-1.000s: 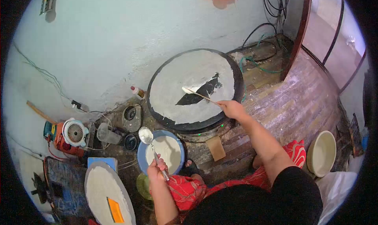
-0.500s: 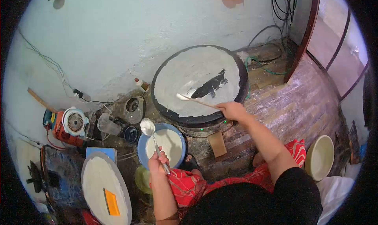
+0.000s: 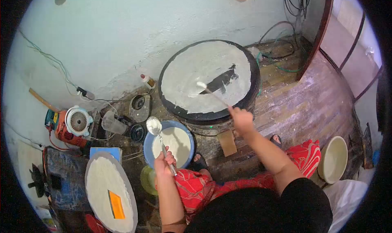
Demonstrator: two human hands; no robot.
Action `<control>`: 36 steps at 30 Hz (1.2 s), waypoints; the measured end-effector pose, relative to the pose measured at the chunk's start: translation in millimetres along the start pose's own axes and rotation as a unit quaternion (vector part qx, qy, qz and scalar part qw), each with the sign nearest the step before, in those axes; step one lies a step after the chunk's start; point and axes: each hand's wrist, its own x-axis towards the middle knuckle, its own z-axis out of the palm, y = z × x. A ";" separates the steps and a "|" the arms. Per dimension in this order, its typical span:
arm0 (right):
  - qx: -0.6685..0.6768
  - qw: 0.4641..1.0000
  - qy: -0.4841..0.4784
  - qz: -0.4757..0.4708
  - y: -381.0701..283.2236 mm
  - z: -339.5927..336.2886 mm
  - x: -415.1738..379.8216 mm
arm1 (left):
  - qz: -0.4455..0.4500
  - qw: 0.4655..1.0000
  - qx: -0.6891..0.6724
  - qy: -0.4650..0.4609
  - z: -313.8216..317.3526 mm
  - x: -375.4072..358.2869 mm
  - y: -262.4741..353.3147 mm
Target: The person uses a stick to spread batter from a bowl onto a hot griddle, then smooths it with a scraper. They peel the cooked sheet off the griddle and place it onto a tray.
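Note:
My left hand (image 3: 164, 164) is closed around the handle of a metal ladle (image 3: 154, 126), whose bowl is coated with white batter above a blue tub (image 3: 192, 141). Pale batter (image 3: 169, 145) fills much of that tub. In my right hand (image 3: 243, 120), the fingers wrap the end of a thin wooden batter spreader (image 3: 218, 98). Its batter-covered head is over the large round griddle (image 3: 196, 117), near the left end of a dark bare patch (image 3: 222, 83). A thin whitish layer (image 3: 196, 65) covers most of the griddle around that patch.
On the left lies an oval board (image 3: 130, 188) with a pale covering and an orange piece. An orange machine (image 3: 67, 129) and a clear jug (image 3: 112, 123) stand behind it. A cream basin (image 3: 332, 159) is at right, and cables (image 3: 281, 37) hang by the doorway.
My right hand has moved slightly down, while the spreader's head has shifted up and right over the griddle. My left hand keeps the ladle over the tub. The whole view has shifted a little.

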 end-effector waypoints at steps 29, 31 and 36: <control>0.148 0.946 -0.083 0.277 73.5 -27.3 13.0 | -0.010 1.000 0.001 -0.005 -5.8 6.0 2.4; 0.258 0.927 -0.050 0.267 86.6 -8.3 12.5 | 0.008 1.000 0.004 -0.013 -7.1 6.2 1.4; 0.244 0.920 -0.057 0.301 126.3 14.7 20.2 | -0.008 1.000 0.013 -0.020 -6.4 4.5 3.3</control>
